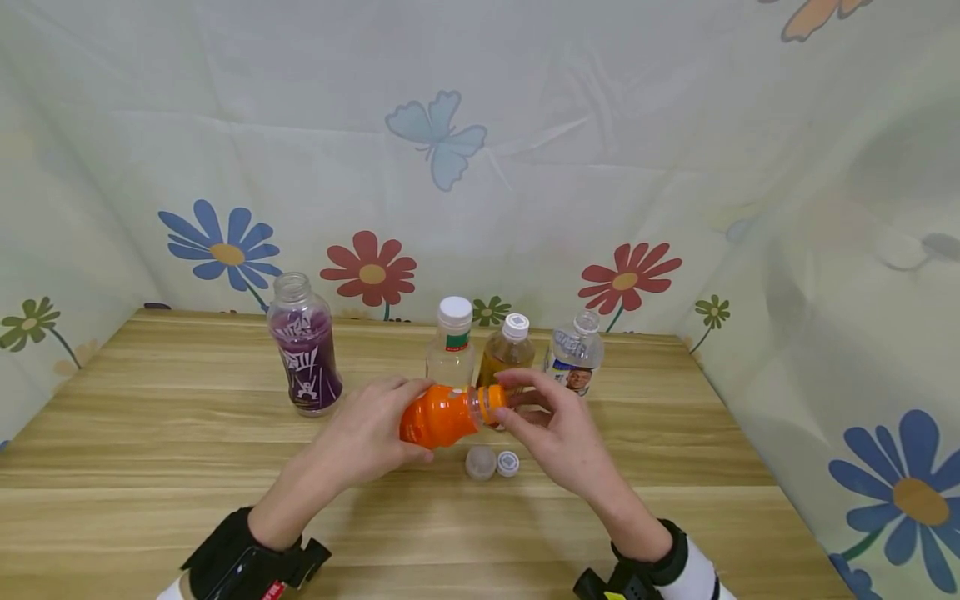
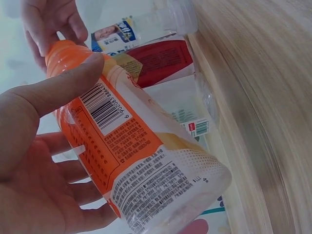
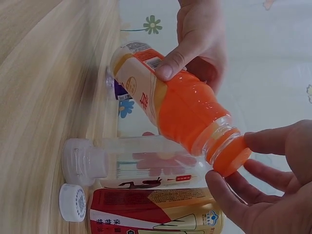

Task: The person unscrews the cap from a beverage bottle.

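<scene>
My left hand (image 1: 375, 427) grips an orange drink bottle (image 1: 438, 417) round its body, tilted with its neck toward the right. In the left wrist view, the thumb lies across the bottle's barcode label (image 2: 109, 109). At the neck, my right hand (image 1: 558, 429) pinches the orange cap (image 3: 232, 157) between thumb and fingertips. Clear threaded neck (image 3: 222, 134) shows just below that cap. On the table under the bottle lie a clear cap (image 1: 481, 462) and a white cap (image 1: 508, 463), side by side.
Behind the hands stand a clear bottle with a white cap (image 1: 454, 312), an amber bottle with a white cap (image 1: 515, 327) and an uncapped clear bottle (image 1: 587, 343). An uncapped purple bottle (image 1: 306, 350) is at the left. A flower-print curtain (image 1: 517, 208) backs the wooden table (image 1: 180, 400).
</scene>
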